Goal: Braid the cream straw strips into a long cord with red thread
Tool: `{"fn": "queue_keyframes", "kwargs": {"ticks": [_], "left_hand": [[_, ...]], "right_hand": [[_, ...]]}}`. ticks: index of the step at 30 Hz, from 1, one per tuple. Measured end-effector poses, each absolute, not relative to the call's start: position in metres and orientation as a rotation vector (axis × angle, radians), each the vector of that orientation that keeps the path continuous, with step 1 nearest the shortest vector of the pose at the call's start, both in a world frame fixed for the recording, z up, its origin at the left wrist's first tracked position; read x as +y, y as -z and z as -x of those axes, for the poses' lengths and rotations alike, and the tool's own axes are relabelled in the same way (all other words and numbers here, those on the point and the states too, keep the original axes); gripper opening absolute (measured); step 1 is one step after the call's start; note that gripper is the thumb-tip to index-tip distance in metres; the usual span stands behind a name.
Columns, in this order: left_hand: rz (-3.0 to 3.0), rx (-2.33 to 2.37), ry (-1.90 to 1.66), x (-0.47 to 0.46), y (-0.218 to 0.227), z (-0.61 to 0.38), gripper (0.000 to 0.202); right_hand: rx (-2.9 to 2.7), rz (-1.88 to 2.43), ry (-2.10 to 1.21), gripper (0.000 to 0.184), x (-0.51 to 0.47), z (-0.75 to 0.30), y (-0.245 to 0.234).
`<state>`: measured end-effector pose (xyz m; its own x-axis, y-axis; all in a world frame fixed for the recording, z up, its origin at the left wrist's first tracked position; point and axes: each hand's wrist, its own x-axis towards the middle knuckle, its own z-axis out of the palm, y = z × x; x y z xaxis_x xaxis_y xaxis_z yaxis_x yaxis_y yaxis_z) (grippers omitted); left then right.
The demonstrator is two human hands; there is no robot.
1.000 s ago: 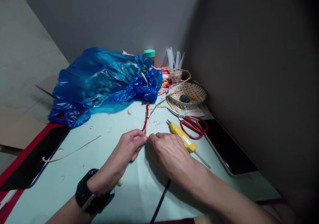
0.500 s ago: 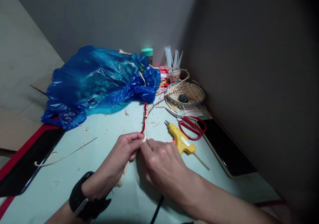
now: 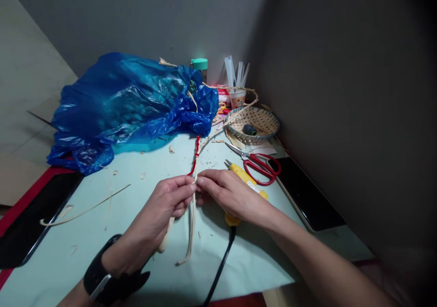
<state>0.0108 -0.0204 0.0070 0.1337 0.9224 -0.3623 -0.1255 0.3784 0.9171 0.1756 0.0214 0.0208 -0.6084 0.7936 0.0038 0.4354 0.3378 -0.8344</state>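
My left hand, with a black watch on its wrist, pinches a pale cane strip at the point where a red wrapped strand runs away across the mat. My right hand pinches the same strip from the right, fingertips meeting those of the left. Two loose pale ends hang down toward me below the pinch. A yellow glue gun lies under my right hand, its black cord trailing to the front edge.
Red-handled scissors lie right of the glue gun, beside a dark tablet. A woven basket, a cup of glue sticks and a green-lidded jar stand at the back. A blue plastic bag fills the back left. A loose cane strip lies left.
My right hand has slid forward and right along the strip, uncovering two loose pale ends below the pinch. The view has tilted slightly; the left hand keeps its pinch.
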Motion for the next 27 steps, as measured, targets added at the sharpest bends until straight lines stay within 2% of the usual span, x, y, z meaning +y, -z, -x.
{"fn": "queue_keyframes", "kwargs": {"ticks": [2, 3, 9, 12, 17, 23, 27], "left_hand": [[-1.009, 1.259, -0.900, -0.021, -0.007, -0.011, 0.014], [-1.091, 1.307, -0.895, -0.021, -0.007, -0.011, 0.015], [-1.549, 1.635, -0.789, -0.026, -0.020, -0.013, 0.026], [-1.728, 1.799, -0.795, -0.029, -0.028, -0.014, 0.024], [-2.068, 1.700, -0.752, -0.035, -0.025, -0.018, 0.025], [-2.635, 1.619, -0.456, -0.040, -0.008, -0.025, 0.022], [-2.630, 1.569, -0.518, -0.045, -0.011, -0.029, 0.023]], "right_hand": [[-2.118, 1.028, -1.421, 0.034, 0.023, -0.172, -0.012], [-2.087, 1.038, -1.439, 0.034, 0.023, -0.170, -0.009], [-2.098, 1.104, -1.212, 0.035, 0.022, -0.168, -0.012], [-2.125, 1.123, -1.190, 0.035, 0.022, -0.170, -0.013], [-2.113, 1.088, -1.240, 0.030, 0.021, -0.171, -0.012], [-2.079, 1.078, -1.299, 0.030, 0.021, -0.169, -0.012], [-2.070, 1.118, -1.309, 0.031, 0.021, -0.169, -0.008]]}}
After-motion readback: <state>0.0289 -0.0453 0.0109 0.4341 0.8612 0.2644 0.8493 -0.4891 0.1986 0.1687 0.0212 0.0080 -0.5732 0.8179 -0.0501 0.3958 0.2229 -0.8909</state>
